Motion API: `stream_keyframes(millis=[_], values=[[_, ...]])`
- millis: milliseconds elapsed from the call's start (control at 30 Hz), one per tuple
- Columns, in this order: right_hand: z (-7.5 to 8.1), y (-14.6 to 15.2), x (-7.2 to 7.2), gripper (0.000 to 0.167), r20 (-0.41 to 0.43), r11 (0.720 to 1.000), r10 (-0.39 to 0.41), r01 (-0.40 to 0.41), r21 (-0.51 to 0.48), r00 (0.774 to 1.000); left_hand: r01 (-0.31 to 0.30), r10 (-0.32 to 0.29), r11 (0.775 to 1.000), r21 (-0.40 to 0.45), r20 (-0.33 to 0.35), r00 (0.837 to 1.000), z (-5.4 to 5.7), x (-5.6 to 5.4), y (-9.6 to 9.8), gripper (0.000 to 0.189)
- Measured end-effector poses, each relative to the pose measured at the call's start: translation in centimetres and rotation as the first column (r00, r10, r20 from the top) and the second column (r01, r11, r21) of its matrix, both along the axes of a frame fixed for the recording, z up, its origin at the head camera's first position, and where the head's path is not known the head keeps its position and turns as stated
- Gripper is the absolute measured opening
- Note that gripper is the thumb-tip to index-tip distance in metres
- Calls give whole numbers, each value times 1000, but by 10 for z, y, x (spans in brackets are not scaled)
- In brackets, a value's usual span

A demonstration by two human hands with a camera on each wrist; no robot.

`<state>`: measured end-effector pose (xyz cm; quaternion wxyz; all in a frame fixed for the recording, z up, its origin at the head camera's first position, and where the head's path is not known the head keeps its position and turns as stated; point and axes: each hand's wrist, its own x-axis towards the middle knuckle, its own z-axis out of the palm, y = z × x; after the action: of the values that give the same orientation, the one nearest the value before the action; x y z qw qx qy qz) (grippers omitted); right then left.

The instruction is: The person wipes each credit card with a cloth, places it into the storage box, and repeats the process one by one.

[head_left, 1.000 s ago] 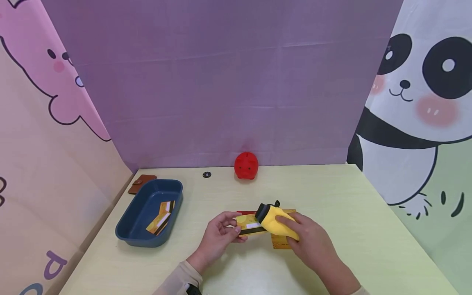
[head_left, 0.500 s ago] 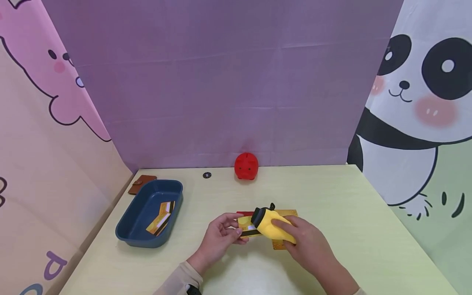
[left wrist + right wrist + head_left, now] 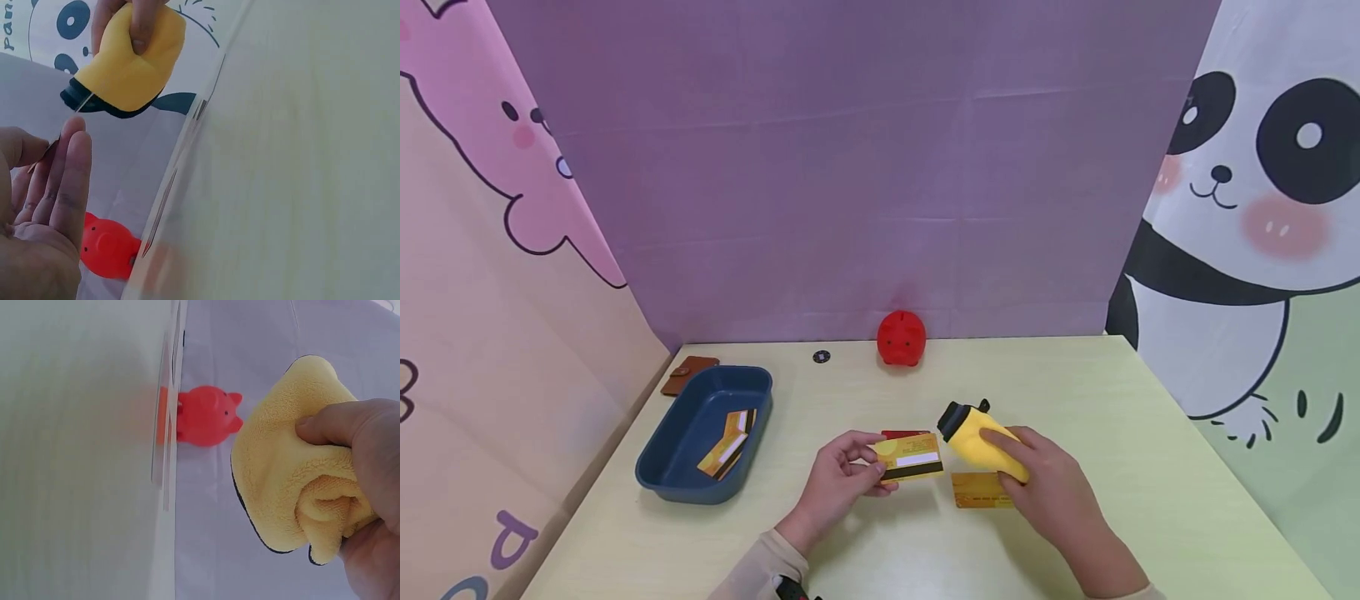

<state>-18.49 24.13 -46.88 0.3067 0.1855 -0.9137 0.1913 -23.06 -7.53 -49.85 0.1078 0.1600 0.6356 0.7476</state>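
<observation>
My left hand [image 3: 844, 477] pinches a gold bank card [image 3: 909, 457] at its left end, with the dark stripe and white strip facing up. In the left wrist view the card shows nearly edge-on between thumb and fingers. My right hand [image 3: 1047, 485] grips a bunched yellow cloth [image 3: 284, 456] with dark edging, just right of the card and apart from it. Another gold card [image 3: 977, 491] lies on the table below the cloth, its right end hidden by my right hand. A red card [image 3: 904, 434] shows partly behind the held one.
A blue basin [image 3: 655, 458] stands at the left, with gold cards [image 3: 727, 446] inside. A brown wallet [image 3: 688, 373] lies behind it. A round black chip [image 3: 822, 357] and a red piggy bank [image 3: 901, 338] are near the table's back edge.
The cloth overlapped the held card half a second ago. My right hand has since drawn it off to the right, uncovering the card's striped face. The left hand has shifted slightly left.
</observation>
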Motion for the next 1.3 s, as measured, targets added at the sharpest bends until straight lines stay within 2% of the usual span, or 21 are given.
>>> stream_keyframes(millis=[333, 600, 767, 967, 1300], values=[[4, 18, -2, 65, -29, 999, -29, 28, -25, 999, -93, 87, 993, -66, -93, 992, 0, -2, -4, 35], [8, 27, 0, 64, -27, 997, -67, 65, -50, 997, -126, 123, 992, -14, -131, 984, 6, -5, -12, 31], [11, 33, 0, 64, -42, 996, -79, 77, -54, 996, -169, 169, 986, 14, -133, 977, 11, -7, -22, 27], [16, 41, 1, 64, -45, 992, -108, 105, -65, 993, -230, 233, 972, 38, -153, 960, 17, -10, -36, 24], [21, 52, 4, 66, -1, 985, -155, 154, -82, 988, -318, 327, 945, 79, -173, 929, 28, -14, -61, 22]])
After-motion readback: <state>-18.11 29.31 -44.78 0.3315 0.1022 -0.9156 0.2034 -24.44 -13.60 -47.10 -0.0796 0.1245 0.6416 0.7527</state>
